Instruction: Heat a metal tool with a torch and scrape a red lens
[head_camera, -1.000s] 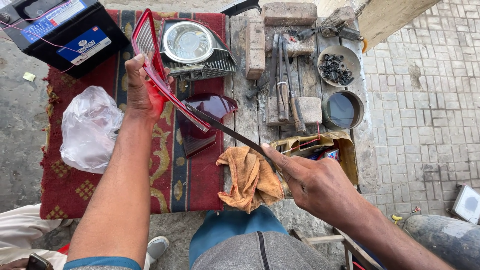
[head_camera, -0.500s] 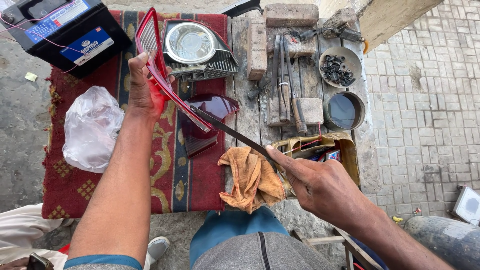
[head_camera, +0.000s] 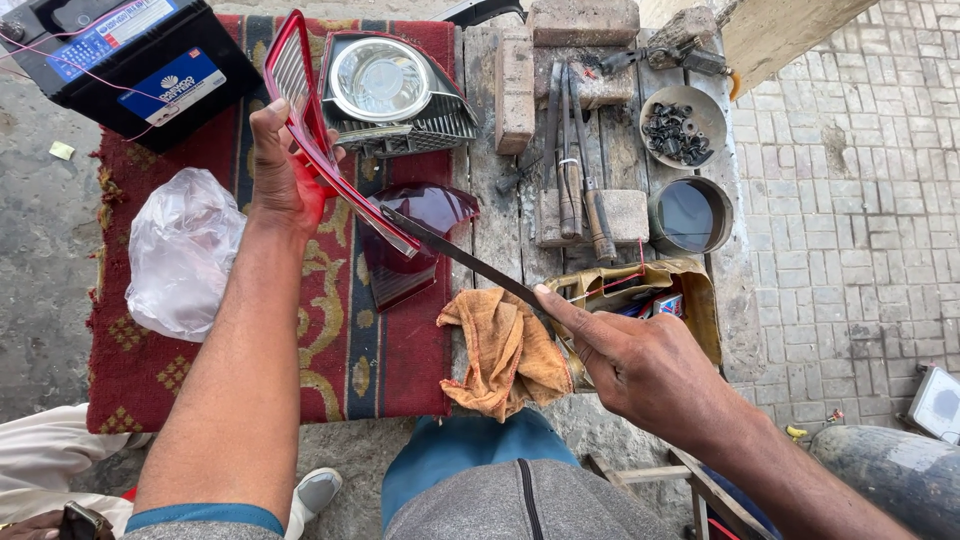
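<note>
- Red tail-light lens (head_camera: 330, 150): I grasp it edge-on in my left hand (head_camera: 282, 170), fingers wrapped round its rim, raised above the red patterned rug (head_camera: 330, 350) that lies under both my forearms.
- Long thin blade (head_camera: 465, 258): my right hand (head_camera: 650, 365) is clenched round its near end, index finger laid along the back; its tip meets the lens's lower edge, between my two hands.
- Step in hand, as I judge it: working the blade along the lens's edge or seam.
- Next move, as I judge it, calls for a steady left grip while my right keeps the blade flat along the seam; a twist might crack the plastic.
- Count, beyond my left hand: one chrome headlamp reflector (head_camera: 385, 85), one black battery (head_camera: 120, 60); left of my forearm, one clear plastic bag (head_camera: 180, 250).
- Count, between my hands: one dark red lens piece (head_camera: 420, 225) lying on the rug, one orange rag (head_camera: 505, 350) near my right hand.
- Count, beyond my right hand: two round tins, one of dark small parts (head_camera: 682, 125) and one of dark liquid (head_camera: 690, 215); several bricks (head_camera: 580, 20); a bundle of long tools (head_camera: 575, 150), number uncertain.
</note>
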